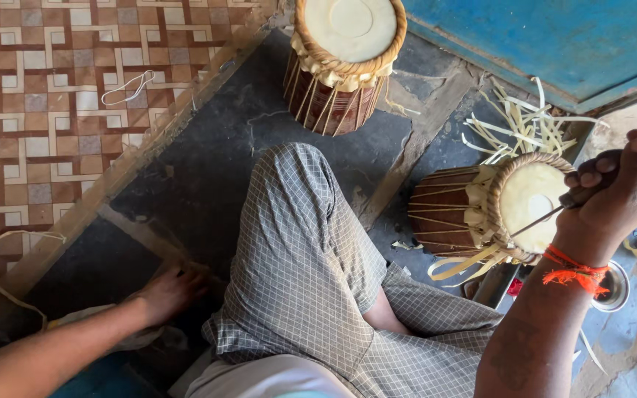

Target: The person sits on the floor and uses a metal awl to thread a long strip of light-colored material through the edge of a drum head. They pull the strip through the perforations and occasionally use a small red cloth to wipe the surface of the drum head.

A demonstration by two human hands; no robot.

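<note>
I hold a thin metal tool (547, 215) in my right hand (617, 195). My fingers are curled tight around its handle, with my thumb up. The pointy end rests over the pale skin of the drum lying on its side (481, 214), just by my knee. I think I should keep the point low and slow, near the woven rim, so it does not poke the skin.

My left hand (171, 291) is flat on the dark floor (208, 169), fingers spread, holding nothing. Another drum (340, 63) stands upright farther away.
</note>
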